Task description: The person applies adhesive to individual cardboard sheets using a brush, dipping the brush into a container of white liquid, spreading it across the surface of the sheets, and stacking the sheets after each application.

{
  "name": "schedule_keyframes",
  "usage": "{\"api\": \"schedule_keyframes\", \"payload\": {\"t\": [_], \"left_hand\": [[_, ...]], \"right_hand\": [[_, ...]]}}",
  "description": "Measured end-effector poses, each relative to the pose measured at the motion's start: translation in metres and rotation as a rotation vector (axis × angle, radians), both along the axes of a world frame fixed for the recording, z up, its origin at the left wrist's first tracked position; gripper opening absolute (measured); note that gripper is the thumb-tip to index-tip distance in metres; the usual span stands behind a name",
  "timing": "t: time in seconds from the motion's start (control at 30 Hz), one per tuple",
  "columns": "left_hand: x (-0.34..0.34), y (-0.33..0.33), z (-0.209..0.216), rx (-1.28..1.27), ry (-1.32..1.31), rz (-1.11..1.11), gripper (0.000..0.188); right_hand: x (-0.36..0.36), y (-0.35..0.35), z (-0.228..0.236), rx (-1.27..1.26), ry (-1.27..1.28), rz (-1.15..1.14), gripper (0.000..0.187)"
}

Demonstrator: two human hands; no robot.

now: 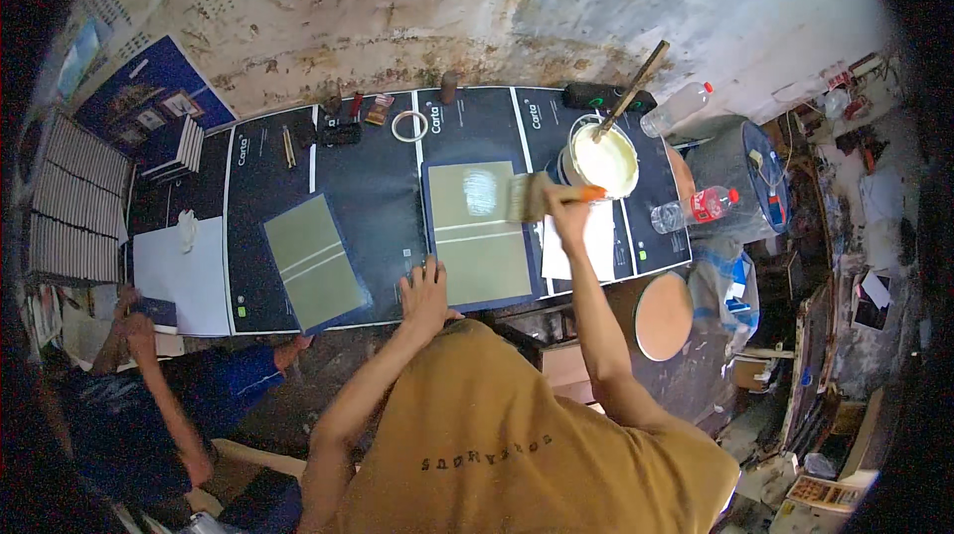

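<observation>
My right hand (568, 218) grips a wide flat brush (525, 198) with an orange-tipped handle. Its bristles are over the right edge of a grey-green book cover board (482, 266) on a dark blue backing sheet. A wet white patch glistens on the board's upper part, and two pale lines cross its middle. Fingers apart, my left hand (425, 291) lies flat at the board's lower left corner. Right of the brush stands a tub of white paste (618, 164) with a wooden stick (636, 87) in it. Another such cover (316, 271) lies tilted to the left.
Two plastic bottles (686, 107) stand or lie by the tub. A tape roll (408, 126) and small items line the table's back. At left are stacked books (79, 201), and a co-worker's hands (137, 330) hold a dark blue book. A round stool (663, 316) stands at right.
</observation>
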State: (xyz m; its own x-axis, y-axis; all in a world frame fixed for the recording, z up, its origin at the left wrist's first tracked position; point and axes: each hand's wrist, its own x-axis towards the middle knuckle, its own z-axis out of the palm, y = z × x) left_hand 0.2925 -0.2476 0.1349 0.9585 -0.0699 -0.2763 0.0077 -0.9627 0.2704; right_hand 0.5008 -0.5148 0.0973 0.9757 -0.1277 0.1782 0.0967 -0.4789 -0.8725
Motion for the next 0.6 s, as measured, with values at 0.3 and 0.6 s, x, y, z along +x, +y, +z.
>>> {"api": "schedule_keyframes", "payload": {"t": [0.3,0.6], "left_hand": [[0.008,-0.003,-0.023,0.0,0.021,-0.075,0.112],[0.019,-0.004,-0.001,0.055,0.163,-0.103,0.109]], "right_hand": [[0.014,-0.128,0.072,0.747,-0.368,-0.424,0.037],[-0.044,-0.18,-0.02,0.613,-0.337,-0.786,0.042]]}}
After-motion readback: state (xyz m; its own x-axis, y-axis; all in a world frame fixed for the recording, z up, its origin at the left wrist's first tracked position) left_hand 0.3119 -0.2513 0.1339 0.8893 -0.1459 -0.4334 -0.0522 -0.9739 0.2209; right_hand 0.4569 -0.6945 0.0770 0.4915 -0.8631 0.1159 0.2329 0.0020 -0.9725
